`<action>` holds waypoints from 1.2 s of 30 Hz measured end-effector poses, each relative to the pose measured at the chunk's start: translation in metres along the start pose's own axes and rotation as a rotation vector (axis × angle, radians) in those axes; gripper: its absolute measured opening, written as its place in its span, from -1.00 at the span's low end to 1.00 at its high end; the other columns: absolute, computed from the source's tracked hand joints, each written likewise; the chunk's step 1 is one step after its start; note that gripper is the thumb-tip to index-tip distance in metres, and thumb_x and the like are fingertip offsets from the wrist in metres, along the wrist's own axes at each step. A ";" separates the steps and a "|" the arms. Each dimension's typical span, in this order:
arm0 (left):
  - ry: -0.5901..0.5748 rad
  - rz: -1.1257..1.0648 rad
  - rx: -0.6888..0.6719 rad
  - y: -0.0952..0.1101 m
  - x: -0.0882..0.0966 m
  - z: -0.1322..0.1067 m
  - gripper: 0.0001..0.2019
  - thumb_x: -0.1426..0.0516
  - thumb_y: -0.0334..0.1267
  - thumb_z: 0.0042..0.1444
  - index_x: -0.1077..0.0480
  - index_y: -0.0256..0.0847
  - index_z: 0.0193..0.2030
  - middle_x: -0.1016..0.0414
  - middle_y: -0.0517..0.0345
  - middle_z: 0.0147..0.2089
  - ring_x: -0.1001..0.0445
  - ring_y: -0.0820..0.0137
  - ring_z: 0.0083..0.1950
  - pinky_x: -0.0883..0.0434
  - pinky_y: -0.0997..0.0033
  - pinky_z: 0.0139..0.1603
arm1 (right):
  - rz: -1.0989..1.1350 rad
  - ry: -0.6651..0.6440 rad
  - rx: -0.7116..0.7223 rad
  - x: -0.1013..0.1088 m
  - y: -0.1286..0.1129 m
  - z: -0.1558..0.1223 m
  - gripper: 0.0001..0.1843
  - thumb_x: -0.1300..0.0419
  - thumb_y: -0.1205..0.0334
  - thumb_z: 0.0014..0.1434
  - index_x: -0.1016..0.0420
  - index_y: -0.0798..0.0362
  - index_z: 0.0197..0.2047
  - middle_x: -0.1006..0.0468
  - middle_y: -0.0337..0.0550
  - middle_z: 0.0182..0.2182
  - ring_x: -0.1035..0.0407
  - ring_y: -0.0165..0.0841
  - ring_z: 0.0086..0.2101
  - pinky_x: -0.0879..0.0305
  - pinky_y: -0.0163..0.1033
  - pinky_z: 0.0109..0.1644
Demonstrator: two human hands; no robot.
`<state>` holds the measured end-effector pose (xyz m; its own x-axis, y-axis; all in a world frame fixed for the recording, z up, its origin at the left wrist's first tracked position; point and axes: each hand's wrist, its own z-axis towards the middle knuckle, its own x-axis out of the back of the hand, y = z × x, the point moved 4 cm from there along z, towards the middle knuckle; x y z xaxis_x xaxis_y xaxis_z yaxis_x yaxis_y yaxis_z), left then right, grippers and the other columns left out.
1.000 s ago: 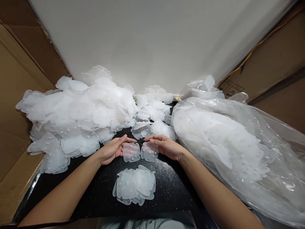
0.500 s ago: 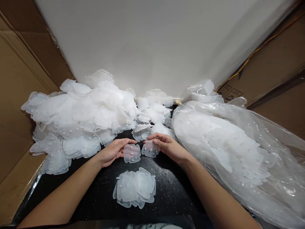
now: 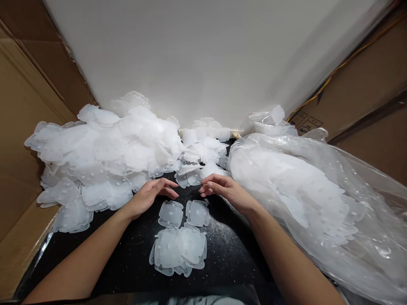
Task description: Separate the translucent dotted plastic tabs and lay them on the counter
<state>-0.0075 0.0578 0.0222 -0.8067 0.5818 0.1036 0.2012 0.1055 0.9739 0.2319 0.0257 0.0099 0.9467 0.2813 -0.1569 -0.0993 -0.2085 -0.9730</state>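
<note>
Two translucent, rounded-square plastic pieces with small raised dots, a left piece (image 3: 171, 214) and a right piece (image 3: 197, 213), lie side by side on the black table (image 3: 127, 258). Just beyond the left piece hovers my left hand (image 3: 154, 194), fingers apart and holding nothing. My right hand (image 3: 224, 191) is likewise open and empty, beyond the right piece, its fingertips close to a small pile of similar pieces (image 3: 205, 148). Nearer to me, a low overlapping stack of these pieces (image 3: 178, 250) almost touches the pair.
A large heap of such pieces (image 3: 104, 148) fills the back left. At right lies a clear plastic bag (image 3: 375, 220) full of them, with a smaller clear bag (image 3: 270, 123) behind. Cardboard (image 3: 28, 93) stands left, a cardboard box (image 3: 359, 93) right, and a pale wall (image 3: 206, 59) behind.
Both hands have let go of the two plastic pieces and moved slightly away from me. The pieces now lie flat, closer to the stack.
</note>
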 end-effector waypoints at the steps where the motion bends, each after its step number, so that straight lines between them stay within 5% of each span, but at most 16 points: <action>1: 0.029 0.012 0.007 -0.001 0.001 0.002 -0.45 0.03 0.21 0.24 -0.50 -0.25 -0.06 -0.64 -0.08 -0.18 -0.57 0.17 -0.09 -0.39 0.15 0.07 | -0.006 0.008 0.002 0.001 0.000 0.000 -0.62 -0.31 -0.09 0.11 -0.49 0.05 -0.20 -0.63 -0.11 -0.30 -0.52 -0.29 -0.27 -0.34 -0.08 0.00; 9: 0.026 0.252 0.056 0.000 0.000 0.002 -0.55 -0.05 0.12 0.22 -0.51 -0.21 -0.07 -0.60 -0.02 -0.16 -0.52 0.22 -0.12 -0.41 0.32 -0.14 | -0.072 0.014 -0.059 0.008 0.009 0.002 -0.57 -0.32 -0.15 0.06 -0.49 0.05 -0.22 -0.62 -0.12 -0.29 -0.50 -0.32 -0.30 -0.32 -0.15 -0.12; 14: -0.054 0.431 -0.012 0.011 -0.009 -0.004 -0.73 -0.16 -0.11 0.12 -0.54 -0.12 -0.09 -0.59 0.07 -0.06 -0.50 0.21 -0.08 -0.41 0.30 -0.06 | -0.135 -0.072 -0.089 0.003 0.014 0.002 -0.56 -0.28 -0.18 0.10 -0.51 0.03 -0.18 -0.62 -0.09 -0.21 -0.49 -0.27 -0.20 -0.33 -0.13 -0.09; 36: -0.022 0.382 0.067 0.005 -0.007 -0.004 -0.71 -0.08 -0.07 0.18 -0.51 -0.16 -0.11 -0.62 0.06 -0.18 -0.54 0.20 -0.10 -0.39 0.32 -0.10 | -0.038 -0.094 -0.126 -0.004 0.015 0.000 -0.62 -0.39 -0.01 0.02 -0.51 0.04 -0.18 -0.58 -0.14 -0.23 -0.45 -0.32 -0.22 -0.36 -0.12 -0.05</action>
<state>-0.0028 0.0510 0.0270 -0.6547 0.6062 0.4515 0.5212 -0.0705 0.8505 0.2263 0.0218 -0.0040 0.9156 0.3763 -0.1414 -0.0192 -0.3102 -0.9505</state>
